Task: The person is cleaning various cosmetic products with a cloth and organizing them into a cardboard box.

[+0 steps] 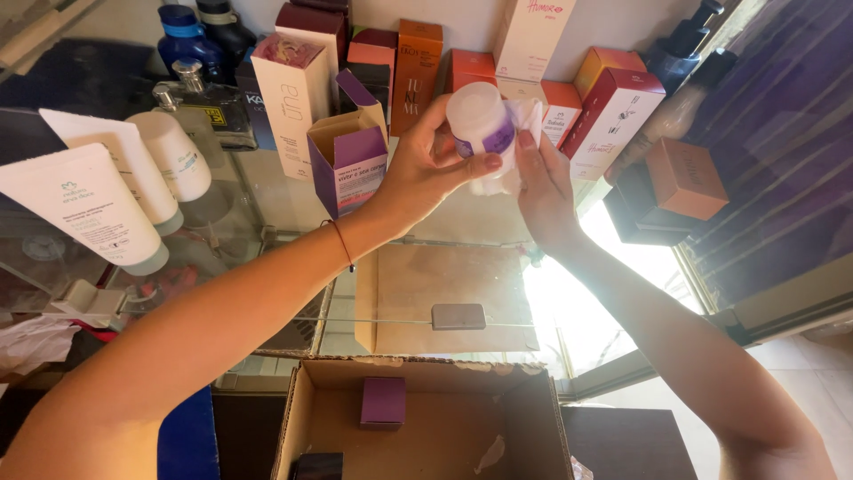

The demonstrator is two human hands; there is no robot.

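My left hand [425, 169] grips a small white jar with a purple band [480, 120], held up in front of the shelf. Pressed against the jar's right side is a white cloth [526, 120], which my right hand [544, 182] holds. An open purple carton [349, 156] stands just left of my left hand on the glass shelf [267, 191].
Orange, red and white cartons [613, 116] line the back of the shelf. White tubes [84, 204] and dark blue bottles [182, 36] stand at the left. Below lies an open cardboard box [444, 427] holding a small purple box [383, 402]. An orange box [684, 178] sits at the right.
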